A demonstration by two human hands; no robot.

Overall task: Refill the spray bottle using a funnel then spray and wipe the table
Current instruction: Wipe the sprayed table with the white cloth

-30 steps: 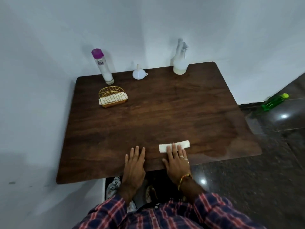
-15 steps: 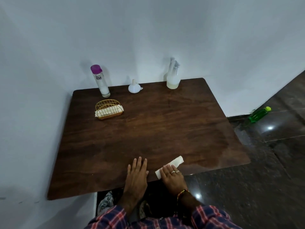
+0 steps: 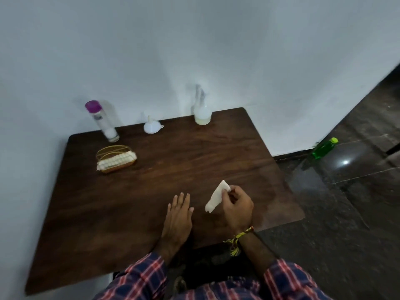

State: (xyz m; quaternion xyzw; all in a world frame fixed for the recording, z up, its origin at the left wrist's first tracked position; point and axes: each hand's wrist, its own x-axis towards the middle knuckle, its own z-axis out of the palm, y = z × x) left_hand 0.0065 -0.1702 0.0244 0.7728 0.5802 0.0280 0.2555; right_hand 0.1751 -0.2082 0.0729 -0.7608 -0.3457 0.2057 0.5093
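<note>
1. Right hand [image 3: 237, 204] is lifted a bit off the tabletop [image 3: 194, 161], knuckles toward the camera, fingers curled in. Its grip is pinched closed on the top end of a folded white tissue [image 3: 216, 197], which hangs tilted with the lower end down near the wood. Can't tell if that end actually touches.
2. Left hand [image 3: 178, 213] lies flat, palm down, fingers straight and together, just beside the tissue. Grip is open, holding nothing.
3. A yellow thread band sits on the right wrist; both forearms come out of plaid sleeves [image 3: 142, 278] cut off by the bottom edge.
4. The spray bottle [image 3: 202, 110] stands upright at the far edge against the wall, pale liquid in the bottom. Its head is blurry and blends into the wall, so the nozzle is hard to make out.
5. The white funnel [image 3: 152, 126] sits spout-up to the left of it, well apart from both hands.
6. Farther left: a purple-capped bottle [image 3: 101, 121], label unreadable, and a wire basket [image 3: 115, 158] with something white inside.
7. A green bottle [image 3: 324, 148] lies on the floor to the right.
</note>
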